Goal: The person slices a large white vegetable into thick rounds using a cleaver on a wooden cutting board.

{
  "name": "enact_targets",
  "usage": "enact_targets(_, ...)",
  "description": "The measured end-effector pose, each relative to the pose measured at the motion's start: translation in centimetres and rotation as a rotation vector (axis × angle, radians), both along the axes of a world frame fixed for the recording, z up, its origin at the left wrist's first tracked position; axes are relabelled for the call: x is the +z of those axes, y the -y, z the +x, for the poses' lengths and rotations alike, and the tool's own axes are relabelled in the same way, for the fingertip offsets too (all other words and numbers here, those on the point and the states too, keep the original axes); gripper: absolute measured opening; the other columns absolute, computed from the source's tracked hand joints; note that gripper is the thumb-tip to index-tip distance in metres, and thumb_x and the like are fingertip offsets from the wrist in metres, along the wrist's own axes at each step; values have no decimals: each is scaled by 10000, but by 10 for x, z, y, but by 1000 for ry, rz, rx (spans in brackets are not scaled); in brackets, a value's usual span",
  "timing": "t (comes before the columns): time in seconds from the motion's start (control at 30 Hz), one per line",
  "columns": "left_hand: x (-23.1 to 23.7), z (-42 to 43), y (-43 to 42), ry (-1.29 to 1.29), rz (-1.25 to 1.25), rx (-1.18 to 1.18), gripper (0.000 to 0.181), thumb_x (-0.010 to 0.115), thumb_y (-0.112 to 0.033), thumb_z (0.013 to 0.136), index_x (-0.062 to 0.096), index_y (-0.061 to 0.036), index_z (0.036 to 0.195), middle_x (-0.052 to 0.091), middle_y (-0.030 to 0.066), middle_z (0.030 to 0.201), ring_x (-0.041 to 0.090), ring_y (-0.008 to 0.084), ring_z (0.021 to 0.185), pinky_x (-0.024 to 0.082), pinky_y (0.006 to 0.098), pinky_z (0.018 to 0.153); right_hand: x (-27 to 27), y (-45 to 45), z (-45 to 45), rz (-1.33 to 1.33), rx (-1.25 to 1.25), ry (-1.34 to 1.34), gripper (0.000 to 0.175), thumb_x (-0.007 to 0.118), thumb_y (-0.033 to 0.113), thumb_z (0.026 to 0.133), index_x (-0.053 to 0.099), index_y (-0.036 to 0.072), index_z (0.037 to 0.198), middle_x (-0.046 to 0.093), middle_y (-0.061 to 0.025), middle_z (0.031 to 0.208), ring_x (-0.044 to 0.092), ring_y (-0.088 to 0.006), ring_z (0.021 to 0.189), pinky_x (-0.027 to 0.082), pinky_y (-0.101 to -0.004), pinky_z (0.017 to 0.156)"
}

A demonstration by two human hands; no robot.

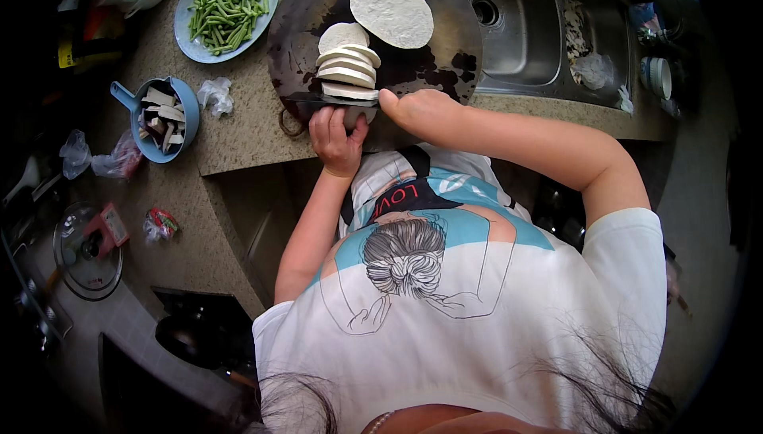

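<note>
My right hand [420, 111] grips a knife whose dark blade [328, 99] lies crosswise over the near part of a round, dark-stained cutting board [450, 8]. Close against the blade's near side, the fingers of my left hand [337, 139] hold a pale vegetable piece [359, 114], mostly hidden. Beyond the blade, several thick white vegetable slices [347, 65] lean in an overlapping row. A larger oval white slice [391, 14] lies flat farther back on the board. The knife handle is hidden inside my right hand.
Left of the board are a plate [183, 19] of cut green beans [229, 11] and a blue handled pot [192, 106] with eggplant pieces [167, 113]. A crumpled plastic bag [215, 96] sits nearby. A double steel sink [521, 28] adjoins the board's right side.
</note>
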State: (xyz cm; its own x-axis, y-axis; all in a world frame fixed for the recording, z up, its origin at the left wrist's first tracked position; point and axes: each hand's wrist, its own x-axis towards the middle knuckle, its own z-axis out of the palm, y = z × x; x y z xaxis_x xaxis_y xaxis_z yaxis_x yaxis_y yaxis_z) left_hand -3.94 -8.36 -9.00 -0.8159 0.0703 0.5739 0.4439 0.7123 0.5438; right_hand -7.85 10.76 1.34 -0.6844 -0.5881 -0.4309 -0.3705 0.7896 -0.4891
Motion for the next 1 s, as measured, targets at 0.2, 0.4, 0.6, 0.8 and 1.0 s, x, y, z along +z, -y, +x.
enact_targets(0.2, 2, 0, -1, -11, 22, -6, 321, 712, -278, 841, 634, -35, 1035, 598, 139, 1046, 572, 336, 980, 468, 436, 859, -22, 18, -13, -95, -14, -71, 191, 506, 87, 866, 412, -11, 1000, 651, -220, 721, 674, -407, 693, 531, -476, 567)
enact_targets(0.4, 15, 2, -1, 30, 37, -62, 311, 744, -139, 792, 643, -16, 1058, 596, 138, 1050, 574, 340, 978, 465, 431, 867, -4, 4, -30, -110, -48, 38, 244, 573, -15, 791, 444, -25, 998, 650, -257, 798, 655, -428, 793, 517, -493, 650)
enact_targets(0.6, 25, 7, -2, 23, 49, -64, 325, 757, -46, 739, 646, -3, 1041, 602, 142, 1030, 579, 344, 944, 471, 423, 823, 16, -12, -12, -99, -83, -81, 215, 563, 20, 805, 427, -5, 971, 631, -243, 741, 638, -430, 723, 493, -513, 596)
enact_targets(0.8, 23, 7, 0, 29, 38, -67, 275, 764, -56, 733, 634, 0, 968, 600, 160, 1004, 578, 360, 903, 471, 425, 786, 36, -32, 20, -96, 3, -146, 185, 532, 28, 834, 389, 4, 949, 577, -213, 653, 601, -431, 661, 447, -514, 553)
enact_targets(1.0, 20, 8, -2, -6, 4, -56, 257, 768, -88, 739, 624, 4, 931, 594, 181, 997, 567, 384, 886, 464, 443, 787, 44, -37, 34, 13, -5, -66, 210, 540, 7, 807, 404, -1, 967, 625, -212, 687, 641, -412, 689, 496, -484, 576)
